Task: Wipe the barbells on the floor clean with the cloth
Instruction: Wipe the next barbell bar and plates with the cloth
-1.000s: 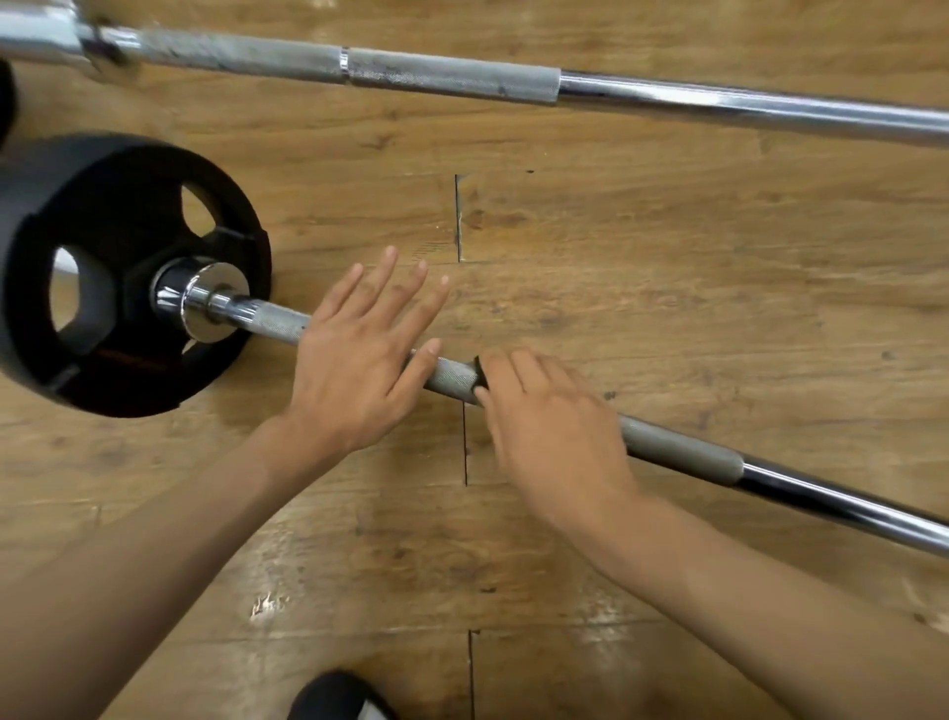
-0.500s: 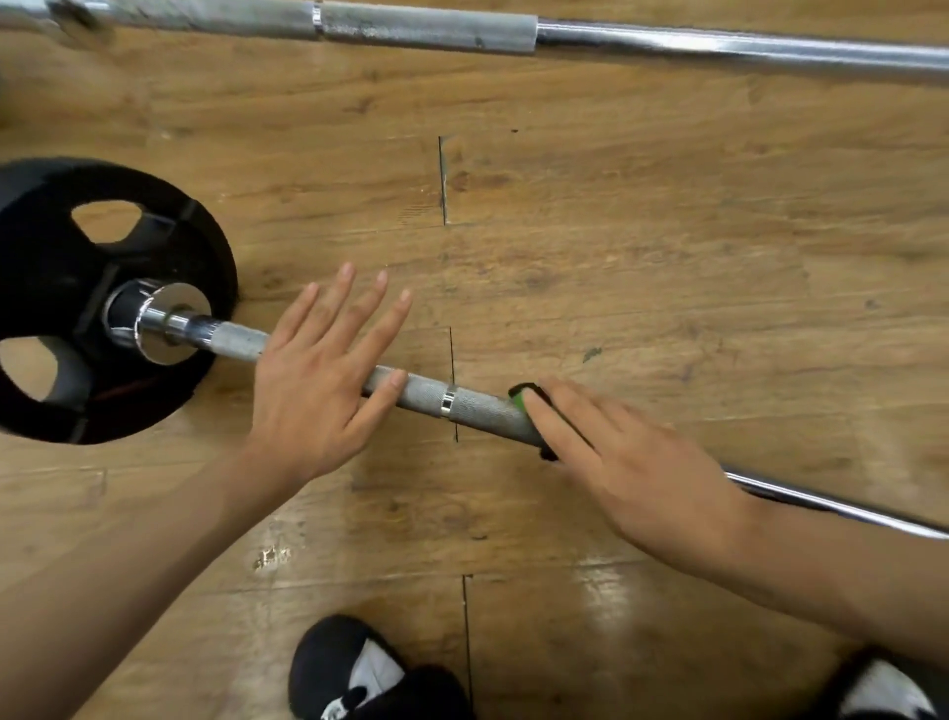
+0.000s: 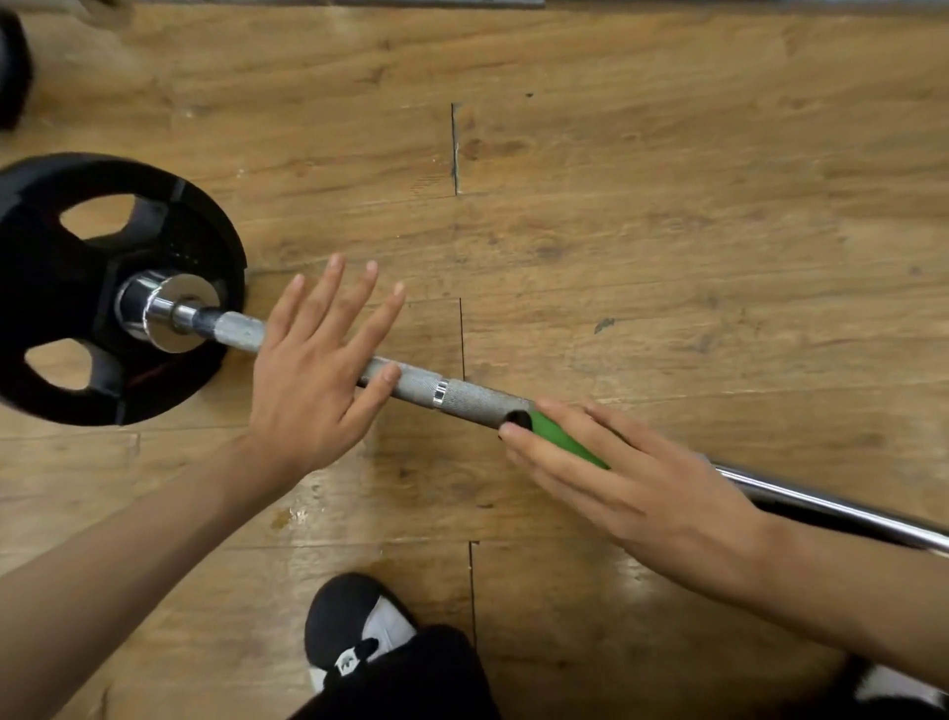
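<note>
Barbell: a barbell (image 3: 477, 398) is laid slantwise on the wooden floor (image 3: 667, 231), with a black weight plate (image 3: 67, 288) at its left end and its smooth chrome part running off towards the right edge of the floor in view.
Cloth: a green cloth (image 3: 560, 437) is wrapped against the bar where the rough grey grip section ends, and most of it is hidden under the right hand.
Left hand: the left hand (image 3: 313, 380) is laid flat over the grip section near the plate. Its fingers (image 3: 328, 288) are straight and spread apart, the thumb is rested on the bar, and nothing is gripped.
Right hand: the right hand (image 3: 652, 493) is pressed onto the cloth and bar. Its fingers (image 3: 544, 452) are stretched out along the bar rather than curled round it.
Other things: a black and white shoe (image 3: 359, 632) is seen at the near edge of the floor.
Done so far: the task is judged to be under way, with the cloth applied to this bar. Which stretches are already wiped cannot be told, as the grey grip looks dull and speckled between the hands.
Left to do: the rest of this bar and its plate end are judged outstanding. A second bar (image 3: 436, 2) is only glimpsed at the far edge of the floor, and its state cannot be told.
</note>
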Available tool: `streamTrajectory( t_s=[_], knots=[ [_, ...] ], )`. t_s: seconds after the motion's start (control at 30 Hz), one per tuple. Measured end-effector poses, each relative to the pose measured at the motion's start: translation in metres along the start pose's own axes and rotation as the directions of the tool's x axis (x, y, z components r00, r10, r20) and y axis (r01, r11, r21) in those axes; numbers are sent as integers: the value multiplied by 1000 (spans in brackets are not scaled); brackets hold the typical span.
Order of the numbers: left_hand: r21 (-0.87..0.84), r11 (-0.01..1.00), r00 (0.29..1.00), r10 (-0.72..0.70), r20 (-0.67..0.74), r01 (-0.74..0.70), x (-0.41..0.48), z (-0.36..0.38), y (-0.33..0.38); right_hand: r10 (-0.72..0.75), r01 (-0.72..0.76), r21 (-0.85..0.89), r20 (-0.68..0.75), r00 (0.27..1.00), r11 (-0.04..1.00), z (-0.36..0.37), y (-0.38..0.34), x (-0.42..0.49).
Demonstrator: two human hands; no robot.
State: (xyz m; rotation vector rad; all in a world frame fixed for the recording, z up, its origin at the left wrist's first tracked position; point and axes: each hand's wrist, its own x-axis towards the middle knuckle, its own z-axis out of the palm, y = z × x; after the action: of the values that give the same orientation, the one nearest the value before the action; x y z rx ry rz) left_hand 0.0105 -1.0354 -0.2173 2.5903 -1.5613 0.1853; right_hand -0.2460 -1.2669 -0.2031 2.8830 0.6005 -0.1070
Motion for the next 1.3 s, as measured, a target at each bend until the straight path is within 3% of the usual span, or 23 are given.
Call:
streamTrajectory(
  t_s=[0.1, 0.2, 0.27, 0.37, 0.47, 0.5, 0.63, 0.7, 0.77, 0.93, 1.07, 1.23, 1.3],
  knots=[
    [5, 1000, 999, -26, -29, 26, 5, 3, 3, -52, 54, -61, 32, 998, 997, 3, 13, -39],
    [-4, 1000, 999, -26, -46, 26, 16, 7, 2, 16, -18, -41, -59, 998, 999, 4, 12, -3],
    [-12, 1000, 999, -23, -47, 23, 25, 8, 0, 202, -193, 85, -117, 972, 978, 1, 5, 40],
    [-30, 999, 1000, -16, -23, 15, 40, 12, -3, 531, -495, 239, -124, 838, 836, -4, 9, 89],
    [-26, 999, 999, -21, -26, 20, 55, 15, -6, 627, -575, 280, -152, 764, 769, 4, 10, 78],
    [-23, 999, 999, -26, -41, 25, 60, 17, -7, 690, -628, 306, -166, 705, 715, 6, 7, 67],
    [-18, 999, 995, -30, -94, 28, 79, 25, -8, 949, -848, 431, -89, 301, 309, 9, -16, 43],
    [-20, 999, 992, -33, -124, 31, 87, 28, -8, 969, -852, 462, -93, 230, 247, 9, -12, 55],
    [-32, 999, 989, -30, -145, 26, 94, 32, -9, 961, -844, 462, -95, 260, 274, 7, 1, 79],
    [-48, 999, 985, -18, -172, 10, 108, 36, -10, 839, -756, 389, -93, 536, 526, 1, 34, 154],
    [-47, 999, 981, -12, -195, 2, 111, 36, -12, 678, -620, 333, -87, 730, 710, 4, 57, 96],
    [-32, 999, 975, -21, -219, 14, 98, 38, -8, 526, -483, 313, -65, 848, 818, 12, 76, 7],
    [-31, 999, 978, -29, -206, 23, 90, 35, -6, 551, -503, 301, -100, 828, 810, 10, 71, 35]
  ],
)
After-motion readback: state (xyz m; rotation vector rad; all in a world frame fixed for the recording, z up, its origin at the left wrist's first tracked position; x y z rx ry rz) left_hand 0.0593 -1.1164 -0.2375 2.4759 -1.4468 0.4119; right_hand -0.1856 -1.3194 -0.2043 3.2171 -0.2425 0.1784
